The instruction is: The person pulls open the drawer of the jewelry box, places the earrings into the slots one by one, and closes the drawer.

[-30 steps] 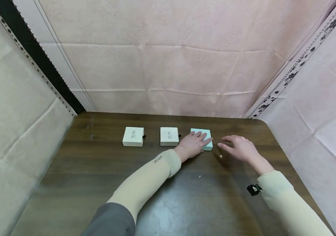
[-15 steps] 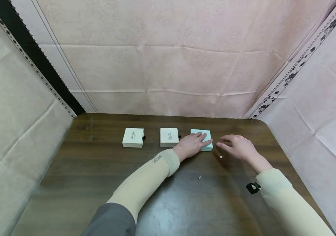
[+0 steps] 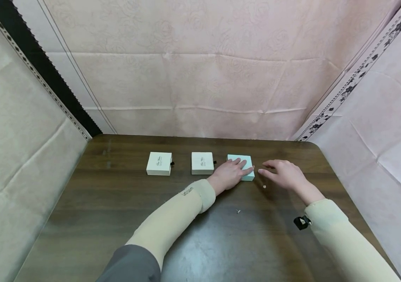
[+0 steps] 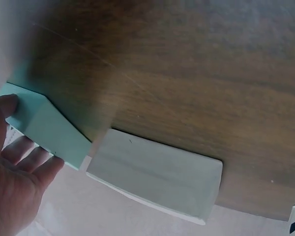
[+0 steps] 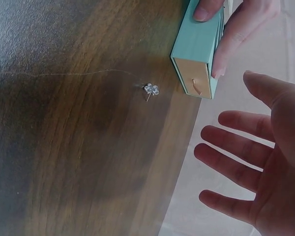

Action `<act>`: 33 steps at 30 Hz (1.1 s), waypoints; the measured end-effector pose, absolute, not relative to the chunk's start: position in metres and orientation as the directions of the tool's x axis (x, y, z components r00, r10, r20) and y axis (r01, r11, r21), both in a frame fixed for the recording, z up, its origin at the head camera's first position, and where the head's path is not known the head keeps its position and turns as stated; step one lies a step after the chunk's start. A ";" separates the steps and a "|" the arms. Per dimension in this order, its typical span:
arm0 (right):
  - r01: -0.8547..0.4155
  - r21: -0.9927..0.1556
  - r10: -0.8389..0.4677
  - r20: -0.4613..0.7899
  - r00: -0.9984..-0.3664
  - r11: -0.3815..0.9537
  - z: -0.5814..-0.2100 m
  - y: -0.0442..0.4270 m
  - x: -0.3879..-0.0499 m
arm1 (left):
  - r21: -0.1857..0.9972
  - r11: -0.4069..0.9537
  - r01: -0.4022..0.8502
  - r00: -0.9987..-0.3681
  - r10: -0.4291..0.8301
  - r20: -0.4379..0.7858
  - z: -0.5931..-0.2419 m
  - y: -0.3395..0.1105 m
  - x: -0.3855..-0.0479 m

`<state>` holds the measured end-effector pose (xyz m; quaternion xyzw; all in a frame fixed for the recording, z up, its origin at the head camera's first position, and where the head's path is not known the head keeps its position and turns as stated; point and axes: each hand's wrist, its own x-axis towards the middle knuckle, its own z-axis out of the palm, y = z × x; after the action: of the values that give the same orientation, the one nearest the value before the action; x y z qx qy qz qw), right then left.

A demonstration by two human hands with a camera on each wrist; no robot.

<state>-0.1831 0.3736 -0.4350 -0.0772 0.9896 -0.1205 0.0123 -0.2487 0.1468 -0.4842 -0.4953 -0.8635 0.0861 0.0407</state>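
Note:
A turquoise drawer-style jewelry box (image 3: 248, 177) lies at the back of the table. Its beige drawer front (image 5: 192, 77) with a small pull loop faces right in the right wrist view. My left hand (image 3: 227, 174) holds this box, fingers over its top and thumb against its near side. My right hand (image 3: 284, 173) hovers just right of the box, fingers extended and holding nothing. On the table below that hand lies a sparkling stud earring (image 5: 151, 89), its post visible. A second small metallic piece (image 3: 238, 211), too small to make out, lies nearer the front.
Two white boxes, a middle one (image 3: 202, 162) and a left one (image 3: 159, 163), stand in line with the turquoise box, each with a black tab on its right side. Behind the brown wooden table (image 3: 123, 219) hang pale cloths (image 3: 193, 86).
The right hand has shifted very slightly to the left and up. The left hand keeps its place on the turquoise box, and the small pieces lie as before.

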 end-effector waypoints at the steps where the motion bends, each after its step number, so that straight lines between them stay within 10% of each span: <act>1: -0.151 -0.241 -0.157 -0.006 -0.988 0.959 -0.435 0.373 -0.183 | -0.180 0.500 0.847 -0.512 0.859 -0.022 -0.484 0.147 -0.248; 33: -0.311 -0.274 -0.327 -0.012 -0.945 0.910 -0.448 0.381 -0.217 | -0.152 0.544 0.825 -0.555 0.831 -0.038 -0.484 0.150 -0.243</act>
<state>-0.2169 0.3813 -0.4485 -0.1634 0.9768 -0.1353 0.0285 -0.2429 0.1501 -0.4844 -0.4714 -0.8784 0.0761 0.0191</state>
